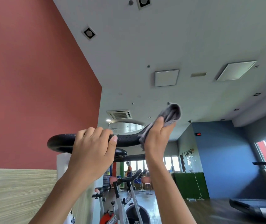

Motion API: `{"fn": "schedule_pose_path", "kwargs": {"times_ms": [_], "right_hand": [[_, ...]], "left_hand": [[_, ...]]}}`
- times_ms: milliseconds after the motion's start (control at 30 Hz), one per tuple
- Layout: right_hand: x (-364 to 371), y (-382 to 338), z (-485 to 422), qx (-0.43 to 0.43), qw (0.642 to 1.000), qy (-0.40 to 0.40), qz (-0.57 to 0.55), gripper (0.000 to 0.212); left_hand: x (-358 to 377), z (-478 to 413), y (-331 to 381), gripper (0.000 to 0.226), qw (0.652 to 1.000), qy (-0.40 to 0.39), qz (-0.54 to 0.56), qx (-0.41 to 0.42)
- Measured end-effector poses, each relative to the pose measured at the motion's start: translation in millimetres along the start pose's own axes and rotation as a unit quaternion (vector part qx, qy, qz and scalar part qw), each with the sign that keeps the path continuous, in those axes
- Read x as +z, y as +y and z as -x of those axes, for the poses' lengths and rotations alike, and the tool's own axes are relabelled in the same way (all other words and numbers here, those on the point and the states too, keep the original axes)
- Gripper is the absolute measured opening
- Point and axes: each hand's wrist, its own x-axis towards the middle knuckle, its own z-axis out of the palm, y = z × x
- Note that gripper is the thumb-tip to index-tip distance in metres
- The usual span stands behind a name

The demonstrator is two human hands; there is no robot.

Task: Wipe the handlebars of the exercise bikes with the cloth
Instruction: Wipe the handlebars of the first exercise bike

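A black curved handlebar [59, 140] crosses the middle of the view, with water drops on its surface. My left hand [92, 149] grips its bar from below, fingers curled over the top. To the right, my right hand [157, 136] holds a grey cloth [171, 114] wrapped around the handlebar's rising right arm. The cloth's loose end sticks up above my fingers. The part of the bar under the cloth is hidden.
Another exercise bike [122, 201] with a white frame and orange wheel stands below and ahead. A treadmill [258, 206] lies at the lower right. A red wall [32, 78] fills the left side. A person [129, 171] stands far back near chairs.
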Motion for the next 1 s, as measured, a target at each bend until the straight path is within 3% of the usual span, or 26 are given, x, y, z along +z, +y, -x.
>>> {"fn": "schedule_pose_path", "kwargs": {"times_ms": [67,233,433,467,567,600,633,733,767,800,900,933,1000], "right_hand": [[4.5,-7.5,-0.3,0.008,1.0,0.027,0.01,0.057],[-11.5,7.3,48.8,-0.174,0.972,-0.064,0.141,0.063],[-17.3,12.2,11.6,-0.202,0.965,-0.069,0.153,0.061],[-16.9,15.2,18.8,-0.251,0.942,-0.075,0.208,0.06],[-32.9,31.2,20.8,-0.454,0.794,-0.126,0.385,0.054],[-39.3,30.3,9.6,-0.479,0.766,-0.129,0.408,0.051],[-43.1,26.5,-1.0,-0.477,0.765,-0.116,0.417,0.048],[-35.1,13.9,-4.1,-0.378,0.837,-0.043,0.394,0.043],[-29.2,12.8,5.7,-0.366,0.843,-0.039,0.393,0.043],[-26.8,15.3,15.2,-0.383,0.829,-0.054,0.404,0.043],[-45.9,20.5,16.6,-0.49,0.724,-0.128,0.469,0.045],[-54.0,17.9,7.1,-0.493,0.716,-0.122,0.479,0.046],[-58.2,10.2,-7.3,-0.436,0.766,-0.069,0.468,0.046]], "left_hand": [[0.7,-0.2,-1.0,0.053,1.0,0.002,0.003,0.003],[-0.1,0.4,-0.9,0.054,1.0,-0.005,0.007,0.002],[-0.5,2.9,-3.1,0.052,1.0,0.002,0.017,0.003],[-0.3,2.9,-3.5,0.053,1.0,0.003,0.017,0.006],[0.5,3.8,-3.4,0.051,1.0,0.012,0.013,0.012],[1.0,4.5,-3.3,0.049,1.0,0.018,0.014,0.013],[1.2,5.5,-3.2,0.048,0.999,0.024,0.016,0.014],[-0.1,9.7,-4.9,0.043,0.999,0.039,0.024,0.028],[-1.8,11.3,-7.5,0.041,0.998,0.036,0.025,0.042],[-3.4,13.6,-12.7,0.04,0.998,0.032,0.022,0.055],[-6.5,23.5,-39.1,0.04,0.998,0.033,0.012,0.05],[-6.6,27.3,-48.2,0.041,0.998,0.041,0.012,0.036],[-4.9,32.7,-57.4,0.042,0.998,0.056,0.012,0.022]]}}
